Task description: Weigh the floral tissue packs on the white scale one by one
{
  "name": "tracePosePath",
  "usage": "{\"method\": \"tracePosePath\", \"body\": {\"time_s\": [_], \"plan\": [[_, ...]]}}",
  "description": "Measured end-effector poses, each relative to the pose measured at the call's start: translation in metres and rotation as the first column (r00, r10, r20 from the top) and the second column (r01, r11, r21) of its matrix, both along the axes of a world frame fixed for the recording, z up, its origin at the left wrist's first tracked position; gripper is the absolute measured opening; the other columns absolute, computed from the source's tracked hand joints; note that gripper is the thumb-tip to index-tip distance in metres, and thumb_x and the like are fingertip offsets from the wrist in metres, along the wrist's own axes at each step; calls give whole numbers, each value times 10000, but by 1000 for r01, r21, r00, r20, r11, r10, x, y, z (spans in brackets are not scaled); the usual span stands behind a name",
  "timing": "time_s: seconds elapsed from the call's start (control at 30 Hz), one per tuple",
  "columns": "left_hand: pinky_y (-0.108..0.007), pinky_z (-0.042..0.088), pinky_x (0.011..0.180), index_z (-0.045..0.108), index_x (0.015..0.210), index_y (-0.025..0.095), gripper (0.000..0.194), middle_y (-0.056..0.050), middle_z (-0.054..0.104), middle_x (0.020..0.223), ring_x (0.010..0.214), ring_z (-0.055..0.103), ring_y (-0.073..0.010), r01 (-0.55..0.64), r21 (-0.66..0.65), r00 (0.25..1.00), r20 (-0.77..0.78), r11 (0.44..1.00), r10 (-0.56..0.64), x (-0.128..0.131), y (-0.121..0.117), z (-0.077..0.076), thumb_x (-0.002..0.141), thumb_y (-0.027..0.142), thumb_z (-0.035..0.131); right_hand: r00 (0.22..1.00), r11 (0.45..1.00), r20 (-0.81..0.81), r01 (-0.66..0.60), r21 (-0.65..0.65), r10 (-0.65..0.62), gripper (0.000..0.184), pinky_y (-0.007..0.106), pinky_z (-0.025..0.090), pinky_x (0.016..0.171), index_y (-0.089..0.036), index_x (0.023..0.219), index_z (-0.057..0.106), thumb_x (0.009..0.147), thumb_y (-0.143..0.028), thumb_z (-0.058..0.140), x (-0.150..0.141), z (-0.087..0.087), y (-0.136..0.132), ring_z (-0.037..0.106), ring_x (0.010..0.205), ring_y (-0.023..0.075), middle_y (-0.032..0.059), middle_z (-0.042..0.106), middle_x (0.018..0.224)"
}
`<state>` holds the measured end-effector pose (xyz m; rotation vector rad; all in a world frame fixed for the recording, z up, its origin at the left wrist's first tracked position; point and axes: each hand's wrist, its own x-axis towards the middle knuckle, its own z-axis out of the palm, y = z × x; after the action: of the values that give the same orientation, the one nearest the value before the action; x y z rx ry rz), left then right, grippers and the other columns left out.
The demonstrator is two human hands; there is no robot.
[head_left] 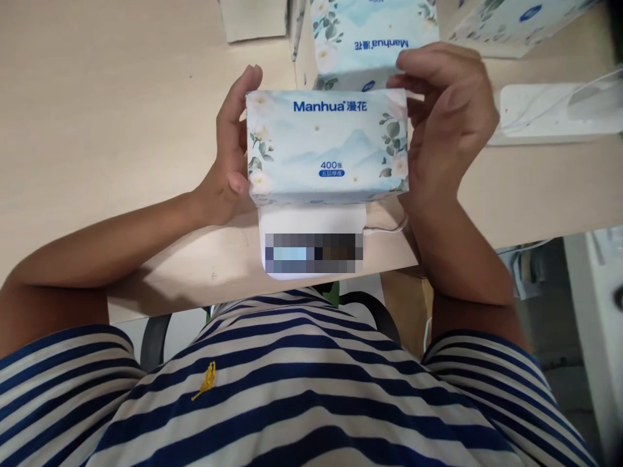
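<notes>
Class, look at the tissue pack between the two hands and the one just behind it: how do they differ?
The front pack has its "Manhua" lettering upright in the picture; on the rear pack it is upside down.
The front pack sits between the left hand and right hand; the rear pack lies beyond it.
The picture's top edge cuts off the rear pack, not the front pack.
Both share pale blue, flowered wrapping.

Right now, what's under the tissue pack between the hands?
A white device peeks out under the tissue pack; its covered part, and whether they touch, can't be seen.
</notes>
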<state>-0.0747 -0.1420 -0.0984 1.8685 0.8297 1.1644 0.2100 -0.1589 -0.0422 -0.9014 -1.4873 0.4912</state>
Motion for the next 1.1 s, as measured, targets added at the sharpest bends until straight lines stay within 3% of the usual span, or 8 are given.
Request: {"method": "tracePosePath", "body": {"time_s": [0.07,0.17,0.23,0.37,0.47,0.6,0.8,1.1], "plan": [[-621,237,1418,290,1720,446,1065,32,196,1879,1784,30,-416,-52,-1,998,33,999,52,0,-3,0,869,1081,207,997,998,-74,30,-47,-34,544,368,622,918,-346,1141,847,1053,-769,517,1,-1,3,779,1074,203,14,789,1210],[-609,207,1426,410,1670,468,820,54,395,1788,1777,155,-374,22,61,989,143,998,-30,2,-3,1,1019,933,228,988,997,-150,24,-76,-36,536,333,596,909,-352,1125,847,1086,-733,471,1,-1,6,784,1053,175,-7,813,1176],[-618,235,1417,466,1640,412,837,18,469,1741,1760,215,-386,67,23,980,186,997,-71,4,-1,4,1022,929,238,985,995,-167,31,-95,-47,523,323,584,907,-338,1099,842,1079,-726,491,1,-2,8,785,1048,169,-8,813,1148],[-601,337,1388,498,1605,333,930,-49,465,1756,1710,325,-419,39,-95,980,197,995,-19,4,0,9,964,983,323,983,991,-158,73,-108,-90,664,308,566,810,-290,1045,799,987,-872,485,3,-9,16,782,965,166,18,810,1096],[-575,406,1360,522,1584,358,842,-37,488,1731,1664,414,-396,104,-52,966,244,993,-88,2,5,3,994,939,368,985,984,-109,121,-132,-135,782,328,570,805,-277,1035,773,949,-952,389,3,-12,20,766,919,166,36,797,1074],[-508,488,1315,566,1544,384,845,1,611,1597,1561,556,-316,199,1,935,298,980,-190,2,12,-2,985,965,311,986,987,-126,94,-129,-110,668,322,573,802,-272,1046,798,974,-877,523,2,-12,19,735,897,165,44,802,1053],[-484,585,1206,603,1451,457,821,72,601,1592,1652,472,-329,70,-290,978,209,955,-9,7,-8,23,921,1028,344,982,982,-145,100,-161,-124,743,349,607,816,-283,1064,820,981,-909,429,-1,-11,16,749,921,180,50,801,1051],[-490,494,1265,525,1496,370,975,6,572,1630,1628,445,-362,160,-219,967,231,963,-108,6,8,7,870,1077,283,983,981,-153,71,-181,-99,665,366,619,894,-284,1090,824,1005,-849,484,2,-14,16,771,950,179,28,805,1070]]}}
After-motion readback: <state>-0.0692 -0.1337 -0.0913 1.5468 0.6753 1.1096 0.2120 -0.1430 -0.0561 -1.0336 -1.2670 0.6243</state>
